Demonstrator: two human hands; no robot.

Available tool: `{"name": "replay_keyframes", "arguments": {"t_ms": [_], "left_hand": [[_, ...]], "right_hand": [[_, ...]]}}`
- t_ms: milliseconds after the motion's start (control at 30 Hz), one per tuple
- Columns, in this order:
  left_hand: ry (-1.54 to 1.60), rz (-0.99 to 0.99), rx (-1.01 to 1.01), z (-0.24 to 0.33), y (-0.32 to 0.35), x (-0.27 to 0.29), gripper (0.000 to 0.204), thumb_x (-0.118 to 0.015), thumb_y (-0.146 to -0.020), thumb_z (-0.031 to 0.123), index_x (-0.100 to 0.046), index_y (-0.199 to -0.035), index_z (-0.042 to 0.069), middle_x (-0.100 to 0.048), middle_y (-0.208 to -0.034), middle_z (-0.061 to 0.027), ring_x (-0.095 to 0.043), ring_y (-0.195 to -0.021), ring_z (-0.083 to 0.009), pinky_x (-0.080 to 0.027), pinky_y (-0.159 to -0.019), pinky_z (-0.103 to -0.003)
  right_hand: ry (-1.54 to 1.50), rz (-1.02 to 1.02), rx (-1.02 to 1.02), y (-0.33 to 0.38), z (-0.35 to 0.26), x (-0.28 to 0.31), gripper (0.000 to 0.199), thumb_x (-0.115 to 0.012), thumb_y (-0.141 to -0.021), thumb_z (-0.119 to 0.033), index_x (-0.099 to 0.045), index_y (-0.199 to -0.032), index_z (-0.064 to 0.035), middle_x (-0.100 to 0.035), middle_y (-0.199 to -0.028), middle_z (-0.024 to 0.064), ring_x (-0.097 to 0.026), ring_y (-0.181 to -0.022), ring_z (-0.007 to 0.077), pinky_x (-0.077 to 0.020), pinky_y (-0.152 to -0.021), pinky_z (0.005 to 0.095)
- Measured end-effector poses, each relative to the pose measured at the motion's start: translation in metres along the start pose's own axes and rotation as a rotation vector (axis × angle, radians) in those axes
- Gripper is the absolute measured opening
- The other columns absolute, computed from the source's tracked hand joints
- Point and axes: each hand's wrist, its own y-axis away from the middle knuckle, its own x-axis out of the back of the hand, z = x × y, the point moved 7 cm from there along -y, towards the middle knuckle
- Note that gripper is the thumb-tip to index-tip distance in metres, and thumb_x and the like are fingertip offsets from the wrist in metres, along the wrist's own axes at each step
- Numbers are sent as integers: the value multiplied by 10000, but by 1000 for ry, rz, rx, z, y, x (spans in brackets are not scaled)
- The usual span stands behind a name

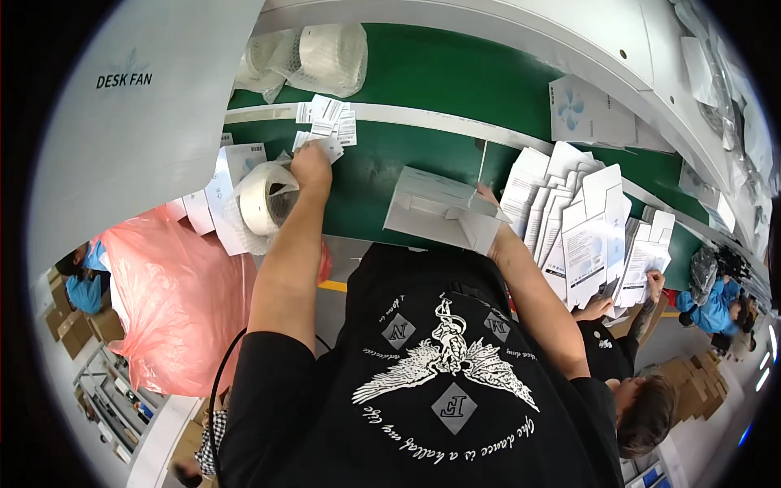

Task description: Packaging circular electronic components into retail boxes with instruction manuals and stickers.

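Reaching across the green conveyor-belt table (pixel 423 77), the person's left hand (pixel 311 165) has its fingers pinched on a small white printed leaflet (pixel 324 146) from the scattered pile of leaflets (pixel 329 118). Just left of that pile sits a plastic-wrapped white fan (pixel 262 199). To the pile's right, the right hand (pixel 486 195) steadies an open white cardboard box (pixel 435 207); its fingers are hidden, so its grip is unclear.

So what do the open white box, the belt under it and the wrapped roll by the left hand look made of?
The open white box looks like thin matte cardboard: flat panels, folded flaps. The belt looks like smooth green rubber or plastic, slightly glossy. The wrapped roll sits in clear, crinkled plastic film; its white core could be tape or foam, hard to tell.
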Motion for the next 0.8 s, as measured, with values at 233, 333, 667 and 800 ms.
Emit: {"name": "replay_keyframes", "arguments": {"t_ms": [233, 333, 667, 800], "left_hand": [[240, 319, -54, 16, 39, 77, 207, -613, -1038, 176, -745, -1089, 26, -759, -1055, -170, -730, -965, -379, -578, -844, -496], [401, 414, -58, 16, 67, 108, 180, -637, -1032, 154, -740, -1103, 25, -758, -1036, -169, -733, -945, -361, -575, -816, -475], [1052, 154, -47, 27, 96, 108, 137, -739, -989, 127, -714, -1040, 2, -721, -801, -112, -660, -678, -174, -534, -677, -343], [1197, 47, -71, 36, 117, 105, 161, -754, -983, 140, -705, -1012, -10, -714, -793, -82, -626, -684, -121, -509, -659, -308]], "right_hand": [[683, 676, 958, 97, -55, -4, 343, -613, -1065, -295, -669, -1243, -8, -699, -1224, 138, -676, -991, 312, -570, -789, 344], [1238, 63, 1515, 177, -38, -102, 157, -599, -921, 31, -647, -1057, -30, -671, -1025, 156, -622, -854, 232, -553, -745, 375], [2424, 370, 1060, 104, 21, -216, 111, -655, -836, -32, -678, -945, -28, -706, -947, 146, -697, -924, 357, -586, -698, 444], [2241, 342, 842, 107, 12, -189, 173, -642, -926, -128, -678, -1048, -10, -716, -1005, 206, -709, -1038, 382, -592, -783, 482]]}}
